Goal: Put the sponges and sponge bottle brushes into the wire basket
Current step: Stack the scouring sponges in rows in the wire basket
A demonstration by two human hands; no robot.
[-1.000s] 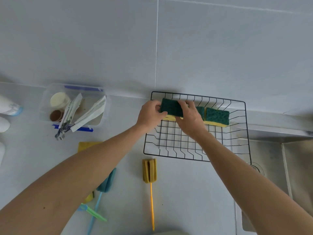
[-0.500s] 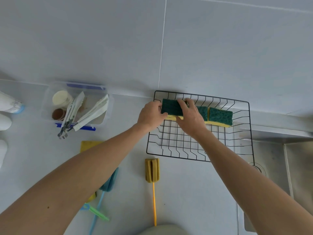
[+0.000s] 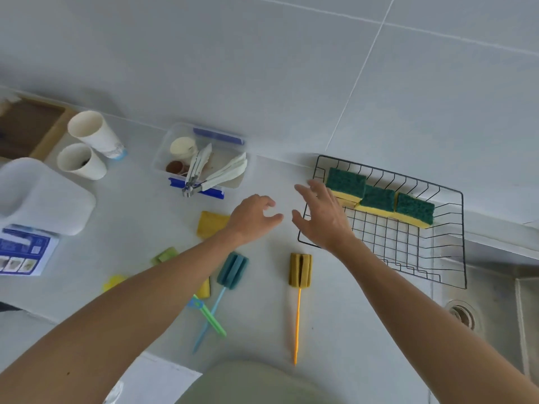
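Fingers (image 3: 267,203) of the left hand (image 3: 252,218) curl loosely and hold nothing; the right hand (image 3: 320,217) is spread wide and bare over the left rim of the basket (image 3: 463,243). Three green-and-yellow sponges (image 3: 376,199) lean in a row along the basket's far side, its near half bare wire. On the counter (image 3: 335,330) lie a yellow sponge (image 3: 211,224) by the left wrist, a teal brush (image 3: 232,271), a mustard brush (image 3: 300,269) with open room around it. The tub (image 3: 201,158) holds cutlery; two cups (image 3: 87,150) lie left.
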